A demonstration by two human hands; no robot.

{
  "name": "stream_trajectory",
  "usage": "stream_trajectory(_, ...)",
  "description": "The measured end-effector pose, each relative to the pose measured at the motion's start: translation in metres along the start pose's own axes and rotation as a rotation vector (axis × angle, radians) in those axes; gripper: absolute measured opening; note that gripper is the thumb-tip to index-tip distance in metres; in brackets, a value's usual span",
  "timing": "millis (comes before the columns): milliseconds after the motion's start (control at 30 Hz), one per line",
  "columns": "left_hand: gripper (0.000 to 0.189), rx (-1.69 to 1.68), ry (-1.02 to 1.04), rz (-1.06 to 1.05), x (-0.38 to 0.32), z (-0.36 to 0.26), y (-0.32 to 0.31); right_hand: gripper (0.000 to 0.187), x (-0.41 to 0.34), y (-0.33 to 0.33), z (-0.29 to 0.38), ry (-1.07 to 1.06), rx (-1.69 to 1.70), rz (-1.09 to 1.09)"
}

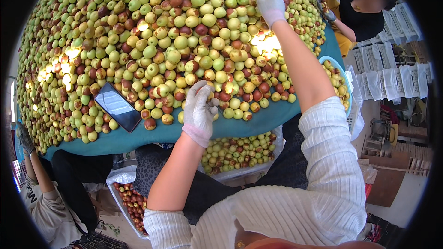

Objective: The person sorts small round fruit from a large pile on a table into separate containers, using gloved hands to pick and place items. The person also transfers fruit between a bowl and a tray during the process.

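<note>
A large heap of green, yellow and reddish-brown jujubes (180, 43) covers a table draped in teal cloth (242, 124). My left hand (200, 110), in a pale knit glove with a pink cuff, is at the heap's near edge. Its fingers curl among the fruit, and whether a jujube is in them is unclear. Farther out, on the right side of the heap, my gloved right hand (271, 6) reaches over the jujubes with bent fingers; its palm is hidden. A dark smartphone (118, 107) rests on the heap's near edge, left of my left hand.
Below the table edge stands a lined crate of greenish jujubes (238, 154); redder jujubes (131, 202) fill another at lower left. A light-blue basin (349, 91) sits right. Co-workers sit at right (363, 14) and left (52, 211). White-lined crates (391, 83) stand beyond.
</note>
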State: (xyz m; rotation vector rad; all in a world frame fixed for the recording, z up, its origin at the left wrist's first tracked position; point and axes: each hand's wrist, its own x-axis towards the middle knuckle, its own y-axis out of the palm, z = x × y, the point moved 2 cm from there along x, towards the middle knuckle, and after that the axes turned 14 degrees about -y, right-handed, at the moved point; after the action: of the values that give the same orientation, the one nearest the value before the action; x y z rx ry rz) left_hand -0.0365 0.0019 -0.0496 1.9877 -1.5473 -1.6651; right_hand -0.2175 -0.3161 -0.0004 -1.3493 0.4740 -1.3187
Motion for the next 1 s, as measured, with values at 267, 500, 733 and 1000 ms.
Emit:
stream_trajectory(267, 0.056, -0.071, 0.201, -0.014, 0.006, -0.014, 0.005, 0.044, 0.048, 0.032, -0.023, -0.119, 0.156, 0.426)
stream_trajectory(500, 0.062, 0.055, 0.32, -0.02, 0.002, -0.015, 0.013, 0.034, -0.01, 0.011, -0.008, -0.087, -0.212, 0.356)
stream_trajectory(733, 0.055, 0.161, 0.368, -0.017, 0.0, -0.012, 0.014, 0.016, -0.092, -0.037, 0.055, -0.463, 0.033, -0.282)
stream_trajectory(1000, 0.05, -0.333, -0.016, 0.358, 0.015, -0.006, 0.004, 0.033, -0.184, -0.038, 0.163, -0.749, 0.522, 0.097)
